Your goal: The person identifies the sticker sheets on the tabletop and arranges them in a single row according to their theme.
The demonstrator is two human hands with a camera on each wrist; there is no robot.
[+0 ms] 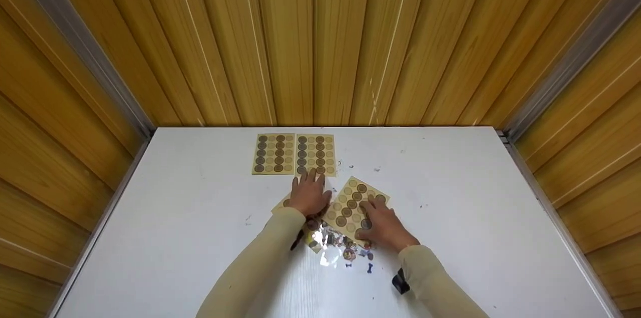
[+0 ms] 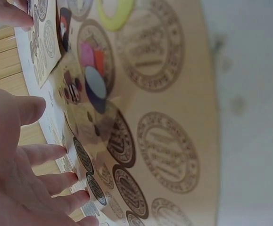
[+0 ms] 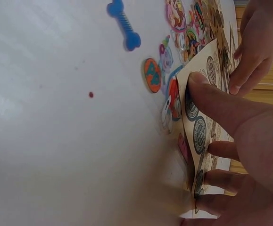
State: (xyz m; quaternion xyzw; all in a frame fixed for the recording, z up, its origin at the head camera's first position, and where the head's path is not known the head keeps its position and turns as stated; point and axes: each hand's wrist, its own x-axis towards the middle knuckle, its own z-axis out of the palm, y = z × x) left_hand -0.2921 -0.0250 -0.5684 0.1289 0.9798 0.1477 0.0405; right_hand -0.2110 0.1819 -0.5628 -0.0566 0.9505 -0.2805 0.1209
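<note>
My left hand [image 1: 309, 198] reaches over a tan sheet of round stickers [image 2: 167, 150], its fingers spread and fairly straight. Its fingertips overlap the lower edge of another such sheet [image 1: 315, 150] in the head view. Clear film with small colourful cutouts lies over part of the sheet under this hand. My right hand [image 1: 384, 225] rests on a slanted sticker sheet [image 1: 345, 203], thumb near one corner and the other fingers spread along its face. Colourful cartoon stickers [image 3: 174, 14] show beside and partly beneath that sheet's near edge.
A further sticker sheet [image 1: 273, 153] lies at the back left of the white table [image 1: 470, 198]. Near the front are a blue bone-shaped piece [image 3: 124, 24] and a round orange piece [image 3: 152, 75]. Wood-patterned panels [image 1: 330, 42] stand behind the table and along both sides.
</note>
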